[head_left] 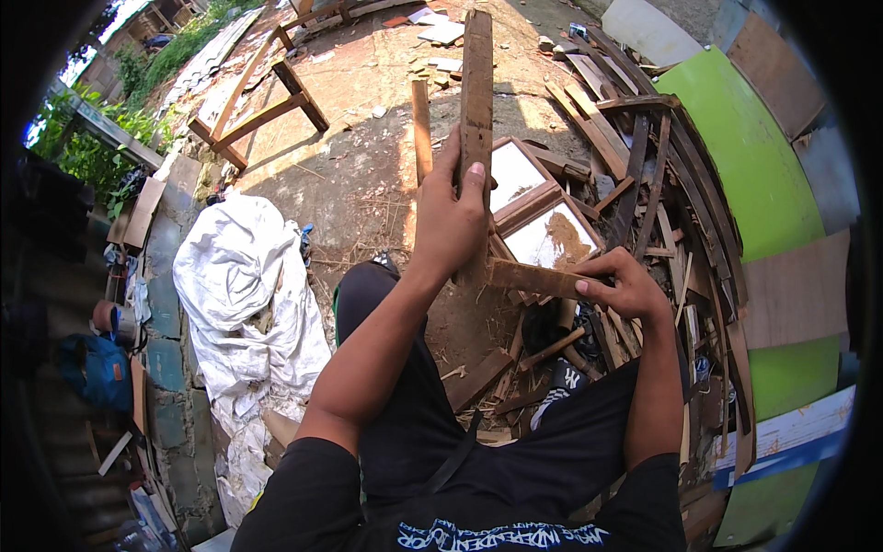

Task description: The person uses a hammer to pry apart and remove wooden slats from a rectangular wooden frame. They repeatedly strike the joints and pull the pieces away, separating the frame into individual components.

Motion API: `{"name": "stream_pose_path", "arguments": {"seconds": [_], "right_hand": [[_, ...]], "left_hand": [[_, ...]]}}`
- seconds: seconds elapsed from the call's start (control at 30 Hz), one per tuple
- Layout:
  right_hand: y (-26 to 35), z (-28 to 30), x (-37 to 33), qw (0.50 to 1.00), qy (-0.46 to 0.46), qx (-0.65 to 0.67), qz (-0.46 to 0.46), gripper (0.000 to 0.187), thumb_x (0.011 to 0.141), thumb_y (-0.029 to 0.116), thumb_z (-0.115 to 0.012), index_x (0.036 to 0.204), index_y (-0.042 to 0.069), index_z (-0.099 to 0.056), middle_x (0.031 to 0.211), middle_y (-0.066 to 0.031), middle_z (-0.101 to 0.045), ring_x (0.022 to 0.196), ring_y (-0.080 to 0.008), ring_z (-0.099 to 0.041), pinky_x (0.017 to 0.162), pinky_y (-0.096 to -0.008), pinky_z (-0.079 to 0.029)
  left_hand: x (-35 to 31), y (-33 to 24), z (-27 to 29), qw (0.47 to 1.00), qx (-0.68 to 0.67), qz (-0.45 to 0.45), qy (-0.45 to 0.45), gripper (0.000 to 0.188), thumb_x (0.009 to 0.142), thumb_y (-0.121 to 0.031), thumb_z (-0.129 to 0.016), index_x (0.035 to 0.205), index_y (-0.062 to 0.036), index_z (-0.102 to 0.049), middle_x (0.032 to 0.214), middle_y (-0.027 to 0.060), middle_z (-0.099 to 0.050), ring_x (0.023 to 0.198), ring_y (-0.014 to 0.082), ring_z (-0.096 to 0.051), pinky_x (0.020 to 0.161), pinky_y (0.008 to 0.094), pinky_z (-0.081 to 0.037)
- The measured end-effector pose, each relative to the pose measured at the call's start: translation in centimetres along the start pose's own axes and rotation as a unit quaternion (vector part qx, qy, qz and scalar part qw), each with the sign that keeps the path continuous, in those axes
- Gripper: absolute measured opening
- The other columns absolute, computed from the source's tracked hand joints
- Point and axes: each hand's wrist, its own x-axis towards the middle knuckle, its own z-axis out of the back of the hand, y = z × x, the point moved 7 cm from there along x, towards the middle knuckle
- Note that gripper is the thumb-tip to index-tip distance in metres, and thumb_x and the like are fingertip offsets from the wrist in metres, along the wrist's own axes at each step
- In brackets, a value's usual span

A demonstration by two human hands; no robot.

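Observation:
My left hand [453, 219] is wrapped round a long wooden plank [476, 83] that stands roughly upright in front of me. A lighter wooden strip [421, 129] rises beside it, and its lower part is hidden behind that hand. Between thumb and fingers, my right hand [625, 287] grips the outer end of a short wooden piece [533, 278]. This piece runs sideways, and its inner end meets the lower part of the plank; I cannot tell whether they are joined.
A heap of scrap wood [635, 156] lies to the right, beside a green board [736, 138]. White panels in a brown frame [520, 184] rest ahead. A crumpled white sheet [244, 276] lies on the left, and a wooden frame [262, 115] stands farther back.

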Motion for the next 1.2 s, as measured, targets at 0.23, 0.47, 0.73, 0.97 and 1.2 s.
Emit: {"name": "stream_pose_path", "arguments": {"seconds": [0.23, 0.47, 0.73, 0.97, 1.2], "right_hand": [[-0.4, 0.1, 0.0, 0.998, -0.010, 0.009, 0.055, 0.036, 0.093, 0.025, -0.071, 0.113, -0.005, -0.076, 0.073, -0.0047, -0.070, 0.062, -0.0091, -0.061, 0.058, -0.0267, -0.051], [-1.0, 0.1, -0.1, 0.998, -0.010, 0.009, 0.056, 0.039, 0.093, 0.028, -0.072, 0.111, -0.006, -0.077, 0.072, -0.0048, -0.070, 0.062, -0.0091, -0.061, 0.058, -0.0269, -0.051], [-0.9, 0.1, -0.1, 1.000, 0.006, 0.006, 0.026, 0.038, 0.093, 0.028, -0.072, 0.111, -0.005, -0.077, 0.070, -0.0041, -0.068, 0.062, -0.0089, -0.061, 0.057, -0.0274, -0.050], [-1.3, -0.8, 0.0, 0.999, 0.015, 0.003, 0.037, 0.038, 0.098, 0.030, -0.070, 0.109, -0.006, -0.075, 0.077, -0.0056, -0.071, 0.070, -0.0116, -0.061, 0.067, -0.0305, -0.052], [-1.8, -1.7, 0.7, 0.996, -0.055, -0.012, 0.072, 0.031, 0.097, 0.028, -0.072, 0.108, -0.001, -0.075, 0.087, -0.0140, -0.075, 0.078, -0.0226, -0.069, 0.076, -0.0368, -0.054]], "left_hand": [[0.2, 0.1, -0.2, 1.000, 0.018, -0.017, -0.003, 0.053, 0.106, -0.013, -0.048, 0.158, -0.0020, -0.040, 0.092, 0.0082, -0.066, 0.068, 0.0102, -0.059, 0.057, 0.0274, -0.052], [0.0, 0.2, -0.5, 1.000, 0.011, -0.005, 0.005, 0.054, 0.106, -0.012, -0.048, 0.159, -0.0034, -0.039, 0.090, 0.0075, -0.065, 0.063, 0.0094, -0.057, 0.054, 0.0271, -0.051], [0.1, 0.6, -0.6, 0.999, 0.051, -0.008, 0.010, 0.055, 0.107, -0.013, -0.047, 0.160, -0.0041, -0.036, 0.087, 0.0065, -0.063, 0.058, 0.0090, -0.055, 0.051, 0.0269, -0.049], [-0.1, 1.0, -1.1, 0.999, 0.034, 0.014, 0.024, 0.055, 0.107, -0.012, -0.048, 0.160, -0.0029, -0.037, 0.084, 0.0054, -0.063, 0.057, 0.0089, -0.055, 0.052, 0.0266, -0.049], [-0.4, 0.6, -0.9, 0.992, 0.121, -0.007, 0.017, 0.055, 0.103, -0.014, -0.053, 0.155, 0.0008, -0.042, 0.105, 0.0239, -0.071, 0.090, 0.0309, -0.069, 0.081, 0.0399, -0.053]]}}
